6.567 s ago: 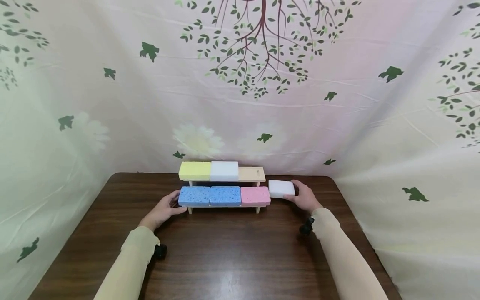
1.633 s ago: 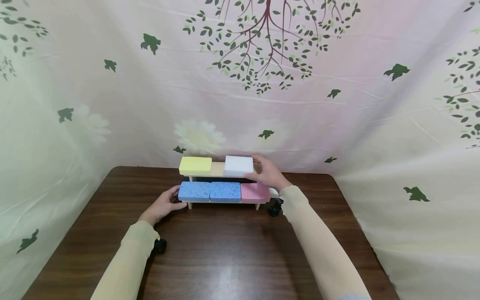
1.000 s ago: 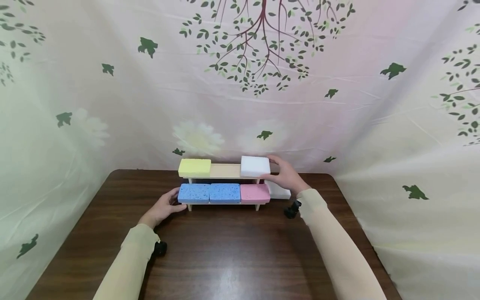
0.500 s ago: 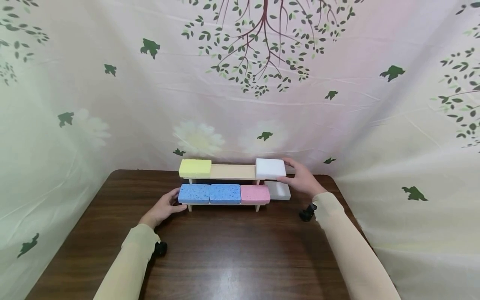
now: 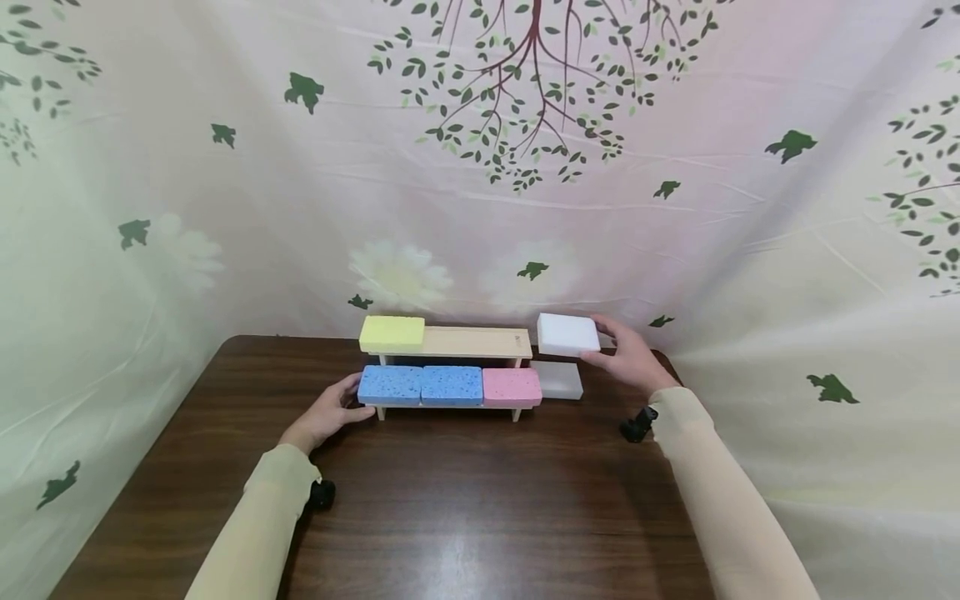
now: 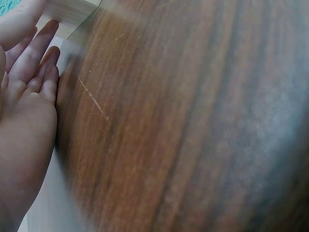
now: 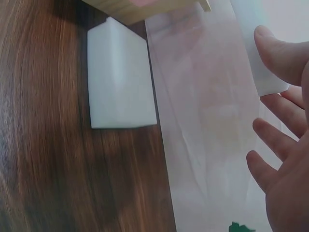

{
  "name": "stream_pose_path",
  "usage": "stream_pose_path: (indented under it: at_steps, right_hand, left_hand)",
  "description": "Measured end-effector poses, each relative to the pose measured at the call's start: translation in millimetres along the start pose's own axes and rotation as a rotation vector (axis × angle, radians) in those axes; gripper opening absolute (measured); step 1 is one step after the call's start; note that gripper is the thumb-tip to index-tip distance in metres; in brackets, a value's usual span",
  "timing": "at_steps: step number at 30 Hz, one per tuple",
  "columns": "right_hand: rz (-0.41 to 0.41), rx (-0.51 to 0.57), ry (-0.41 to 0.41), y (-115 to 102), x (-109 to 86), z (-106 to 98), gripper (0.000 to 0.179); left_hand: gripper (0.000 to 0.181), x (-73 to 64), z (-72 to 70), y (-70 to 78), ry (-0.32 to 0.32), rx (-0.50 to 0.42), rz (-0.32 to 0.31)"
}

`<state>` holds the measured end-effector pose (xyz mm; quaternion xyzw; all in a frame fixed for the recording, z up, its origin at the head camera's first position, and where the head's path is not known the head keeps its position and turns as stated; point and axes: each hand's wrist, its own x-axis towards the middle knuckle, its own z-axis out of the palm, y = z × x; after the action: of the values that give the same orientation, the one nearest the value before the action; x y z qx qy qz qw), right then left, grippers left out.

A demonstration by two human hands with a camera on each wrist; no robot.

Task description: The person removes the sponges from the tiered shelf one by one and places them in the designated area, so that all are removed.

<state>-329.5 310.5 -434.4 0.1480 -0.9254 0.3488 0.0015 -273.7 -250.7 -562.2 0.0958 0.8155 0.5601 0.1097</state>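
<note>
My right hand [image 5: 626,354] pinches a white sponge block [image 5: 567,335], thumb on one side and fingers on the other, off the right end of the wooden rack's upper tier [image 5: 480,342]. The same block [image 7: 256,53] shows between thumb and fingers in the right wrist view. My left hand [image 5: 324,414] holds the left end of the lower tier [image 5: 442,407], thumb in front and fingers behind. Two speckled blue sponges [image 5: 390,384] and a pink sponge [image 5: 512,386] fill that tier. On the upper tier's left end sits a yellow sponge [image 5: 392,333].
Another white block [image 5: 560,381] lies on the dark wooden table [image 5: 450,500], right of the rack; the right wrist view shows this block [image 7: 120,77] closer. A printed cloth [image 5: 480,233] with leaves and flowers hangs close behind the table.
My right hand has set one white block down on the table beside the rack. Then it slid the other white block rightward along the upper tier and off its end. The left hand stays.
</note>
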Motion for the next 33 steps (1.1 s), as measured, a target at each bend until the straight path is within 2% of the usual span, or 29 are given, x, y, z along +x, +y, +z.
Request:
stream_pose_path:
  at_steps: [9,14,22,27,33]
  right_hand:
    - [0.001,0.041,0.015,29,-5.2,-10,0.076]
    - [0.036,0.064,0.001,46,-14.4,-10,0.072]
    - [0.076,0.014,0.006,74,-23.0,-11,0.075]
    - [0.125,-0.023,0.005,80,-26.6,-13,0.077]
    - [0.167,-0.018,-0.030,89,-33.0,-11,0.079]
  left_hand:
    - [0.086,0.1,0.7,0.4,0.006,0.005,0.004]
    - [0.087,-2.6,1.0,2.6,0.007,0.009,0.004]
    - [0.087,-3.0,0.3,3.8,0.005,-0.003,0.012]
    - [0.087,-1.2,-0.9,4.0,0.011,0.010,0.008]
    - [0.088,-0.6,0.5,2.0,0.001,0.011,0.007]
